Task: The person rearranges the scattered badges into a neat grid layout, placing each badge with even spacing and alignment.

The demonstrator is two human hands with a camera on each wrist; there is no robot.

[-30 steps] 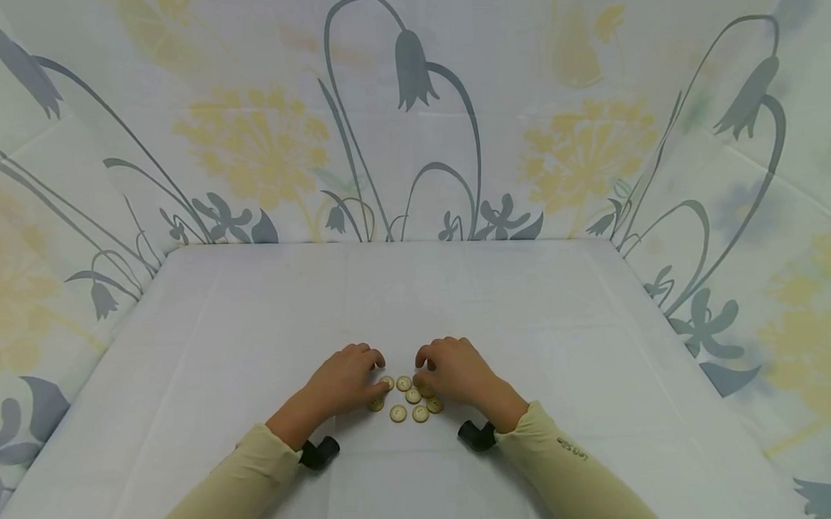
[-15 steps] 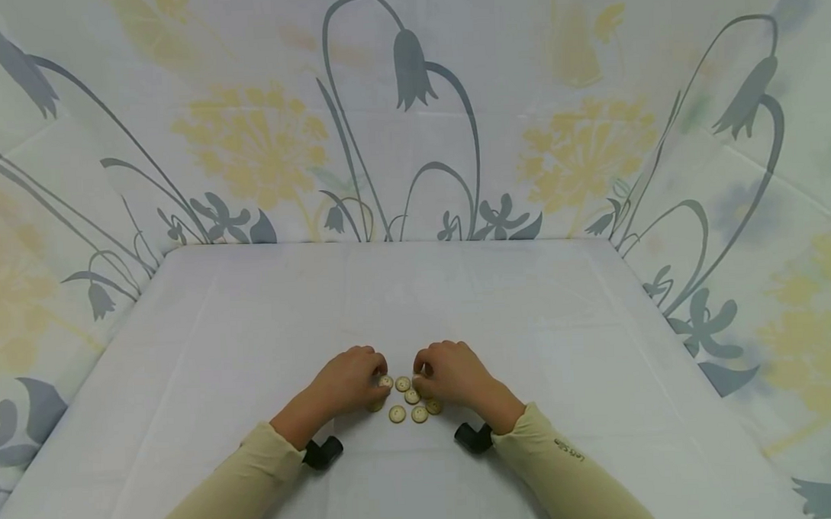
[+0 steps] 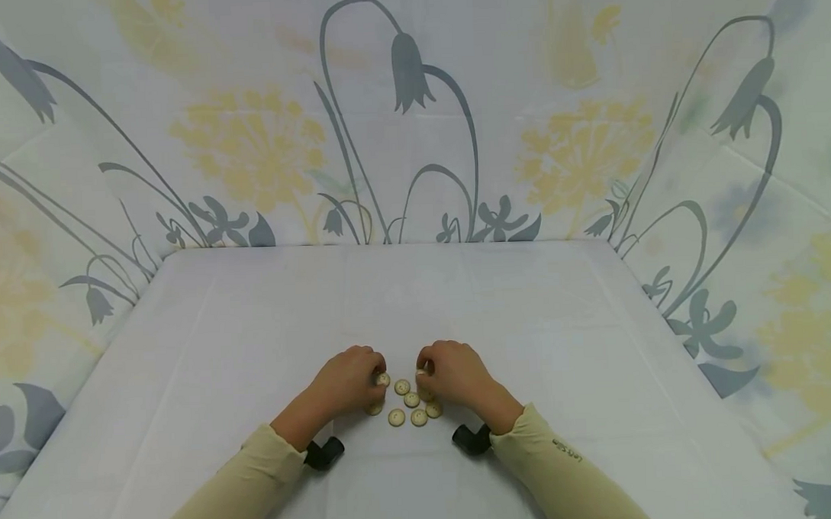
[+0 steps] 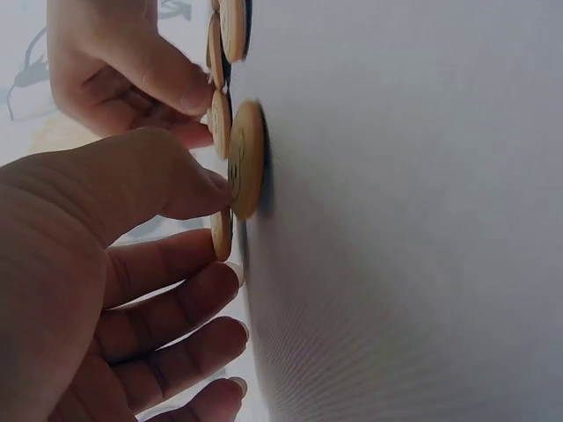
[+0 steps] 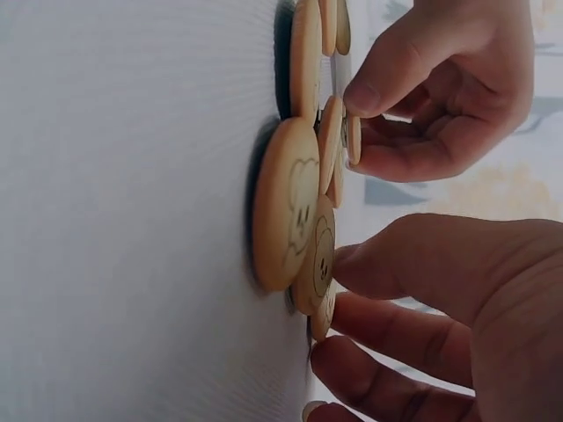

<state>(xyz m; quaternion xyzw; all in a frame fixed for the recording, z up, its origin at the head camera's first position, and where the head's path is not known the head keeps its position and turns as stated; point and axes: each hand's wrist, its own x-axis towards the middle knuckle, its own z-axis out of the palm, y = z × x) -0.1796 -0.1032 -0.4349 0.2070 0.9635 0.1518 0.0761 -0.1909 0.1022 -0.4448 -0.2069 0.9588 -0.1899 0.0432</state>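
Observation:
Small round wooden discs with line-drawn animal faces lie in a loose cluster between my hands. My left hand (image 3: 347, 380) pinches the disc (image 4: 221, 237) at the cluster's far left between thumb and index finger, its other fingers spread below in the left wrist view. My right hand (image 3: 455, 374) pinches another disc (image 5: 324, 315) at the far right, mostly hidden by the thumb in the head view. Nearer the right wrist camera, a bear-faced disc (image 5: 288, 207) overlaps its neighbour. Between the hands sit a disc (image 3: 402, 387) and, just below it, another disc (image 3: 411, 399).
Two discs form the near row, a left disc (image 3: 396, 417) and a right disc (image 3: 419, 417). Everything lies on a white cloth-covered table (image 3: 417, 305). Flower-printed curtains (image 3: 411, 122) rise behind and at both sides. Black wrist cameras, such as the left one (image 3: 324, 453), sit close over the cloth.
Both hands have closed thumb and index finger onto the outer far discs, which were apart from the index fingertips a second ago. The left disc has shifted slightly. The other discs keep their arrangement.

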